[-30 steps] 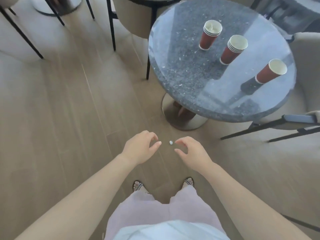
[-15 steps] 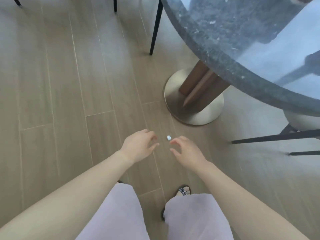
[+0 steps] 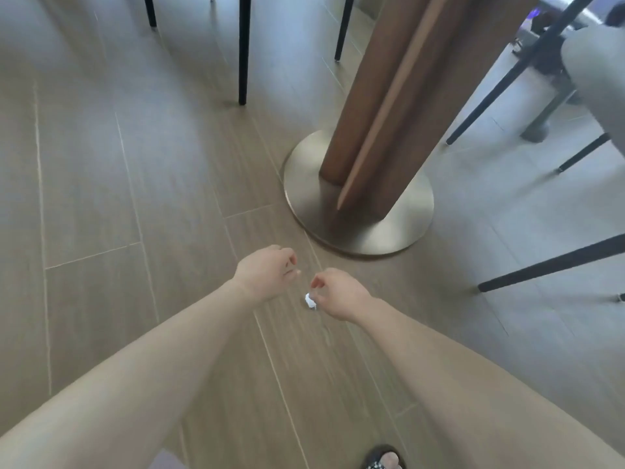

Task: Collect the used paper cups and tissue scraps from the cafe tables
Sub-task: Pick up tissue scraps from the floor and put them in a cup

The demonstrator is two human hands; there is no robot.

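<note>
Both arms are stretched down towards the wooden floor (image 3: 135,198), and here is the target: a tiny white tissue scrap (image 3: 309,300), crumpled, sitting low between the two hands and much nearer the right one. The right hand (image 3: 340,294) is over it with the fingers curled in. The forefinger (image 3: 316,282) hooks above the scrap and the thumb (image 3: 321,302) comes in from the right, with the scrap right against the thumb tip. The grip is half closed, forefinger and thumb a little apart. Whether it has the scrap pinched or is only touching it, I cannot tell, and I also cannot tell whether the scrap lies on the planks or is just clear of them.

The left hand (image 3: 265,274) hangs just beside the right, slightly further from the camera, with its fingers loosely curled and nothing in them; that grip is released. The scrap is below and to the right of its fingertips, apart from them.

Beyond the hands, the table's brown wooden column (image 3: 389,113) rises from a round brass-coloured base (image 3: 399,228), near the scrap but not touching it. Thin black chair legs (image 3: 242,49) stand behind and to the right. A foot in a patterned sandal (image 3: 385,460) shows at the bottom edge.
</note>
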